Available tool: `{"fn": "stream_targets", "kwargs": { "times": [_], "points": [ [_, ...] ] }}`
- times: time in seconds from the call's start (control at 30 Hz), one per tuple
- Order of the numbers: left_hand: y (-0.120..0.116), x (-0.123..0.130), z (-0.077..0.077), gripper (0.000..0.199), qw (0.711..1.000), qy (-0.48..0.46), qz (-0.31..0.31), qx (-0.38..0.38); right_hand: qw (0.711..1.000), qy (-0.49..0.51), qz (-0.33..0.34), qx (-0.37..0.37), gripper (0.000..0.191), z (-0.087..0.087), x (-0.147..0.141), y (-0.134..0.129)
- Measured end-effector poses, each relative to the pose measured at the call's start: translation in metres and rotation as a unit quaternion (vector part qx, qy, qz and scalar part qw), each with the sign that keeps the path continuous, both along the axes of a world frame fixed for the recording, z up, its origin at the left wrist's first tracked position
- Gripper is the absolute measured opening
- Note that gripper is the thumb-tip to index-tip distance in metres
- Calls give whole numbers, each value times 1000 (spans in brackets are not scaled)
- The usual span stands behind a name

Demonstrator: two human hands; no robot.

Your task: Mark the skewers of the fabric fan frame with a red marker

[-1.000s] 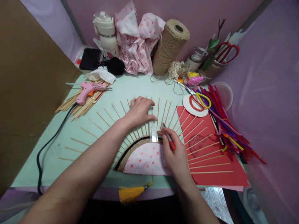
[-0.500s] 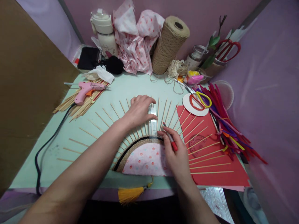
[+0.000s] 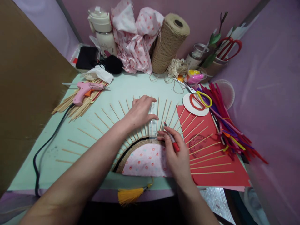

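My left hand [image 3: 142,111] holds a clear ruler [image 3: 153,126] upright along the thin wooden sticks, its thumb and forefinger at the ruler's right edge. In my right hand [image 3: 175,147] is a red-and-grey pen [image 3: 173,141], its tip pointing up and left beside the ruler. The right fingertips reach the ruler's lower end. Under both hands lies a half-round fan [image 3: 142,161] of pink flowered fabric, rimmed with twine and a black band. Sticks [image 3: 202,156] radiate from its curved edge. A yellow tassel [image 3: 131,196] hangs at the bottom.
A pink glue gun [image 3: 82,92] rests on spare sticks at left, its black cord running forward. Scissors [image 3: 199,98] lie on a white disc, near pipe cleaners [image 3: 225,118] and red paper [image 3: 211,125]. A bottle [image 3: 104,34], crumpled fabric [image 3: 136,47] and a twine spool [image 3: 170,43] stand behind.
Both hands keep their places on the ruler and pen. The ruler's bright glare has faded, and the view has shifted very slightly.
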State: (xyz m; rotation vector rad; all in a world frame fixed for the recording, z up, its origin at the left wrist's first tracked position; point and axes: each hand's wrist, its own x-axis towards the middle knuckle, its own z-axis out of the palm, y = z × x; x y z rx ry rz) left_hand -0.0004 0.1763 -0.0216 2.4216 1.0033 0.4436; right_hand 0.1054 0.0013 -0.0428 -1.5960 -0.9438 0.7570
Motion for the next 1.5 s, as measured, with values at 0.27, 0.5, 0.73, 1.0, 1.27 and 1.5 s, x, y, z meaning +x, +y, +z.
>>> {"fn": "stream_targets", "kwargs": {
  "times": [0.27,0.5,0.73,1.0,1.27,1.5],
  "points": [
    [0,0,-4,56,1000,3,5,7,999,-33,4,-13,28,3,0,0],
    [1,-1,-6,59,1000,12,5,4,995,-100,10,-15,26,4,-1,0],
    [5,-2,-12,66,999,33,17,26,964,-262,2,42,25,7,-5,-3],
    [6,-3,-15,67,999,38,19,25,939,-318,103,84,29,9,-4,-3],
    [7,-4,-16,69,999,35,13,27,899,-416,113,72,25,24,-14,-2],
    [7,-3,-15,68,999,37,16,27,882,-454,109,58,26,22,-34,9]
  ]
}}
